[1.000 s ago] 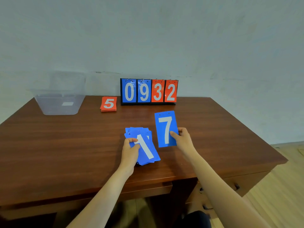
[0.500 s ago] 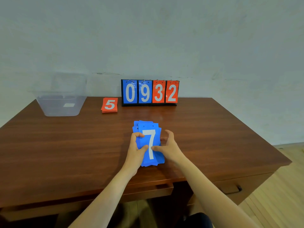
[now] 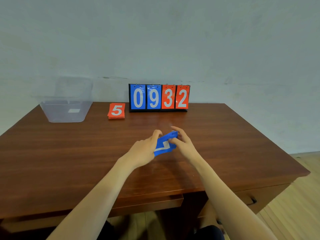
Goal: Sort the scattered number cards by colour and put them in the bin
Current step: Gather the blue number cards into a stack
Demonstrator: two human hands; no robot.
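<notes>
Since half a second ago the blue card stack (image 3: 165, 144) has been turned from upright to lying crosswise between the hands, so the white 7 on its top card now lies on its side; both hands have shifted with it, a little nearer the flip scoreboard (image 3: 159, 98).

Head view: the stack is held above the wooden desk (image 3: 69, 153), in front of the scoreboard and well apart from it, its far end tilted up. The left hand (image 3: 143, 149) grips the stack's near-left end, fingers curled over its far edge. The right hand (image 3: 181, 144) holds the other end, thumb and bent fingers closed against the cards. Motion blur hides how each fingertip sits.

A red card stack (image 3: 116, 110) lies flat just to the left of the scoreboard, a white 5 on top. Further left of the scoreboard stands the clear plastic bin (image 3: 65, 108), at the desk's back corner by the wall. No cards show through its walls. The scoreboard itself stands upright at the desk's back edge and reads 0 and 9 on blue, 3 and 2 on red.
</notes>
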